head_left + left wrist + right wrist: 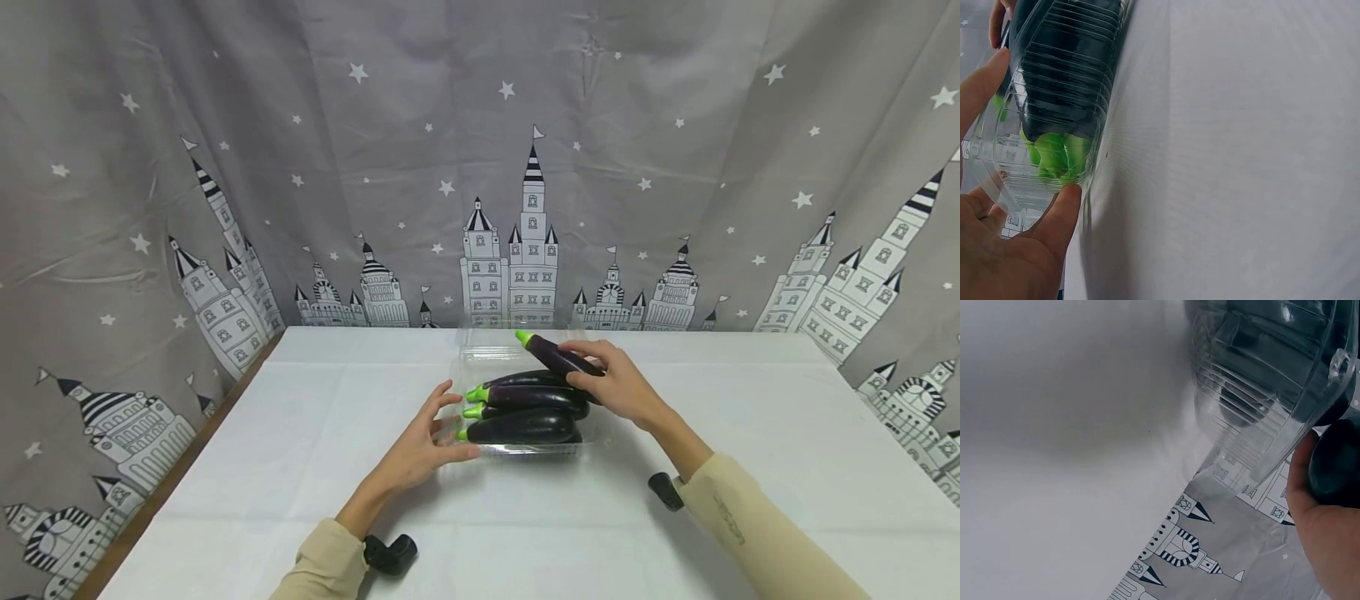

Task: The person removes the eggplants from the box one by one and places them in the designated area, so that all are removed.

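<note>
A clear plastic box (525, 450) holds several dark purple eggplants (525, 425) with bright green stem ends pointing left. My right hand (618, 383) grips one more eggplant (551, 354) by its thick end, tilted above the rear of the pile, green tip toward the back left. In the right wrist view, the gripped eggplant (1335, 462) is beside the box's ribbed end. At the box's left end, my left hand (420, 446) has its fingers spread. The left wrist view shows the left thumb (1063, 209) touching the box's lower corner, near the green stem ends (1054, 153).
The box's clear lid (495, 340) lies folded back behind it. Everything rests on a white-covered table (300, 442). A grey curtain (420, 108) printed with castles and stars hangs along the table's back and sides.
</note>
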Demonstrator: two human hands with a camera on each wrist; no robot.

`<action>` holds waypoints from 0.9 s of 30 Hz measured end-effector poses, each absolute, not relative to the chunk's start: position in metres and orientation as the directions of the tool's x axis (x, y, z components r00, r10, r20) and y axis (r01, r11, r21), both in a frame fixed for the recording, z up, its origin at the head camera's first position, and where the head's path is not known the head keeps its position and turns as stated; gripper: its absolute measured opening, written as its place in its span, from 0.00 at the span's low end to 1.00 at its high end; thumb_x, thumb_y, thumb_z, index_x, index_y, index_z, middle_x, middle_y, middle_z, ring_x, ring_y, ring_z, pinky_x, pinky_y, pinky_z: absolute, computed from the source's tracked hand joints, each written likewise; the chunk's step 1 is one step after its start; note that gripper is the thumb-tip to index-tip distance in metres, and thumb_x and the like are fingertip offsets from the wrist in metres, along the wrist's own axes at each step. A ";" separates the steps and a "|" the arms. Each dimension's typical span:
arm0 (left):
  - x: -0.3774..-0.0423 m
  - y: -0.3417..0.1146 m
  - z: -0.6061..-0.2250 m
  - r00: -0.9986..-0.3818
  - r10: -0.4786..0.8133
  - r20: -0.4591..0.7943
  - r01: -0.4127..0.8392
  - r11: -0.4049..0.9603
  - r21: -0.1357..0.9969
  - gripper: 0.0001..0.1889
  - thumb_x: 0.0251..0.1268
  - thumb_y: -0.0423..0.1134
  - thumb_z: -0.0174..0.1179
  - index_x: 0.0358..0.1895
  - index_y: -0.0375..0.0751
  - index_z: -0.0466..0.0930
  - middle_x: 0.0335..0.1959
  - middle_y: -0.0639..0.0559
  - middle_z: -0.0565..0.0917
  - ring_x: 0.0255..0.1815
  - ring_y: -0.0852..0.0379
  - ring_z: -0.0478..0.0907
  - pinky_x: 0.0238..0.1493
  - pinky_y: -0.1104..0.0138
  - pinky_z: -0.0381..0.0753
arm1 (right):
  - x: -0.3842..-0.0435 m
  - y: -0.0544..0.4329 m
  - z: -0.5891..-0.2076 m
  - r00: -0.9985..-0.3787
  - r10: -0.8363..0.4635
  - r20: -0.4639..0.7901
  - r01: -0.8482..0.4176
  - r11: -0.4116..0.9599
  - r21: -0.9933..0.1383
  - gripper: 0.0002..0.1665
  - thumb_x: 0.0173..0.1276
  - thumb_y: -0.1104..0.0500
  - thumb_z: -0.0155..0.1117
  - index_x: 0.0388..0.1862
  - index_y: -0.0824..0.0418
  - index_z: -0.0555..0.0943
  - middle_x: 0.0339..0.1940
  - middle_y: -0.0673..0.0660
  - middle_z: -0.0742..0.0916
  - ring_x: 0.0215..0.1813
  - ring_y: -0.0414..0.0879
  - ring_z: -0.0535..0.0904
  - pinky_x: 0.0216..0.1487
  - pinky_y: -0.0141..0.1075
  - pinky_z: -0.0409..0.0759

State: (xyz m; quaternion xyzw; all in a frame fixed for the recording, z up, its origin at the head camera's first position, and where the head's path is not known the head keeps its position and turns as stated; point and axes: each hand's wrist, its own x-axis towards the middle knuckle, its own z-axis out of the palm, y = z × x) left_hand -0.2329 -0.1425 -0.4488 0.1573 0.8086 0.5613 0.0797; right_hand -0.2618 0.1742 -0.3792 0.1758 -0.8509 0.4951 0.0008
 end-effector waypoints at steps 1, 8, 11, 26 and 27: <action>-0.233 -0.143 -0.449 -0.937 0.345 0.046 0.163 0.318 0.934 0.45 0.56 0.41 0.74 0.75 0.41 0.57 0.80 0.49 0.46 0.72 0.33 0.59 0.64 0.45 0.69 | -0.261 0.175 -0.380 -0.936 -0.308 0.170 -0.299 0.443 -0.845 0.25 0.69 0.62 0.61 0.66 0.62 0.76 0.64 0.66 0.75 0.60 0.63 0.74 0.59 0.56 0.72; -0.233 -0.142 -0.449 -0.944 0.327 0.038 0.149 0.323 0.934 0.48 0.55 0.41 0.74 0.76 0.43 0.55 0.80 0.49 0.47 0.72 0.35 0.60 0.64 0.46 0.69 | -0.259 0.177 -0.383 -0.927 -0.340 0.157 -0.297 0.415 -0.860 0.25 0.70 0.63 0.60 0.66 0.63 0.76 0.67 0.63 0.76 0.62 0.59 0.73 0.62 0.54 0.69; -0.233 -0.142 -0.449 -0.945 0.324 0.041 0.152 0.326 0.933 0.48 0.55 0.41 0.74 0.77 0.43 0.54 0.80 0.48 0.48 0.72 0.35 0.60 0.63 0.45 0.69 | -0.259 0.179 -0.385 -0.929 -0.337 0.155 -0.292 0.406 -0.866 0.25 0.70 0.63 0.60 0.66 0.63 0.76 0.68 0.63 0.75 0.64 0.60 0.72 0.64 0.55 0.68; -0.232 -0.142 -0.448 -0.946 0.318 0.055 0.164 0.327 0.931 0.52 0.54 0.40 0.75 0.79 0.43 0.50 0.78 0.45 0.53 0.71 0.35 0.62 0.64 0.46 0.69 | -0.253 0.187 -0.387 -0.948 -0.283 0.147 -0.240 0.332 -0.912 0.30 0.69 0.65 0.61 0.70 0.64 0.71 0.65 0.70 0.75 0.58 0.61 0.76 0.48 0.43 0.81; -0.231 -0.142 -0.448 -0.946 0.318 0.057 0.166 0.327 0.930 0.52 0.54 0.40 0.75 0.79 0.43 0.50 0.78 0.44 0.54 0.71 0.35 0.62 0.64 0.46 0.69 | -0.252 0.188 -0.388 -0.950 -0.277 0.144 -0.234 0.327 -0.916 0.30 0.69 0.64 0.61 0.70 0.64 0.71 0.64 0.70 0.75 0.58 0.61 0.76 0.48 0.43 0.81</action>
